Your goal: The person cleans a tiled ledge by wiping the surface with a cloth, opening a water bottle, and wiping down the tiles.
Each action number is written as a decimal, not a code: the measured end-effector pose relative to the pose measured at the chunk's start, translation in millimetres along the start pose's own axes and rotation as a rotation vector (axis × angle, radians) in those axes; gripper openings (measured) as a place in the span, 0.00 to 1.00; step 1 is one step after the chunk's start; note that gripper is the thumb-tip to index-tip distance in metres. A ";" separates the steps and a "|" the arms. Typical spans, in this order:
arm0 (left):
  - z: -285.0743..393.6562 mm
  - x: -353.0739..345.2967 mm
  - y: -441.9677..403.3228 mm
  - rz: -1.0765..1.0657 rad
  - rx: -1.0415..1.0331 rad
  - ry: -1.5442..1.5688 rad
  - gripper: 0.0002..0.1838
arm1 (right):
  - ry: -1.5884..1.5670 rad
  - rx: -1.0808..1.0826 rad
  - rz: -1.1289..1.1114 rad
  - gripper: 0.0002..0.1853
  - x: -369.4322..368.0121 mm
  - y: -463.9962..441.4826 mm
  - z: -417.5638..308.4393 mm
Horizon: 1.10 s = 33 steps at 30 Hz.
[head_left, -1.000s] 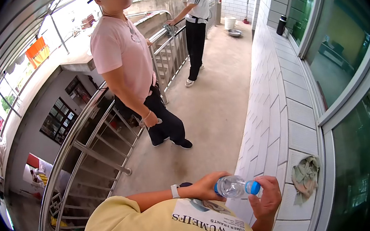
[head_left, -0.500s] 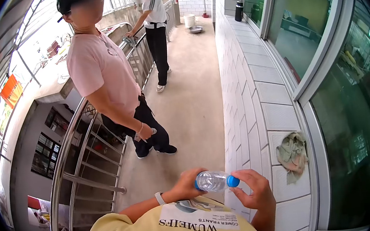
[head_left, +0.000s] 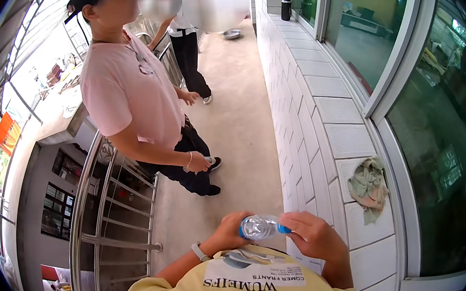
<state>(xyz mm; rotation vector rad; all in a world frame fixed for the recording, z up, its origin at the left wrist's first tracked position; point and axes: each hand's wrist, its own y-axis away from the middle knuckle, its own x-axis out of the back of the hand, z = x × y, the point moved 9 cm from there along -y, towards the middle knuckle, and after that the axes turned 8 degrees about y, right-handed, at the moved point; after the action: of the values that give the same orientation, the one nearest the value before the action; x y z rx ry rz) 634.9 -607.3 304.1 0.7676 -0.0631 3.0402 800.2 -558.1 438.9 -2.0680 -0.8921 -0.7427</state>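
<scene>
A clear plastic water bottle (head_left: 260,227) lies sideways in front of my yellow shirt. My left hand (head_left: 230,232) is wrapped round its base end, near a blue band. At the other end, the fingers of my right hand (head_left: 312,235) are closed on the blue cap (head_left: 283,228), which they partly cover. Whether the cap is loose or tight I cannot tell. On the tiled ledge, to the right of my right hand, lies a crumpled greyish-green cloth (head_left: 369,189).
A person in a pink shirt (head_left: 131,93) stands ahead by the metal railing (head_left: 88,200), a small object in one hand. Another person (head_left: 186,54) is farther along the walkway. A black flask (head_left: 285,8) stands on the ledge; a metal basin (head_left: 231,34) sits on the floor.
My right hand has closed further over the cap, hiding more of it. The person in pink has turned and stepped, with the other hand now showing. My view has shifted slightly.
</scene>
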 end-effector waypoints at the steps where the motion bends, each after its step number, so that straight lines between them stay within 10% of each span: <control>1: -0.8 1.7 -0.6 -0.001 -0.004 -0.002 0.35 | 0.014 0.043 0.009 0.19 -1.3 -1.3 -3.1; 20: -59.9 76.2 -70.0 0.121 0.029 -0.118 0.32 | 0.043 -0.099 -0.165 0.19 -51.3 -103.4 70.3; 33: -91.1 81.5 -199.8 -0.175 -0.053 0.001 0.33 | 0.335 -0.253 0.048 0.13 -41.8 -162.8 143.5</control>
<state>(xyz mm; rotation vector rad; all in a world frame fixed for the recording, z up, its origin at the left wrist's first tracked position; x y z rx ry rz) 523.0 -404.3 270.2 0.7273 -0.0729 2.8620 678.0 -379.1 395.4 -2.0850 -0.5818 -1.1843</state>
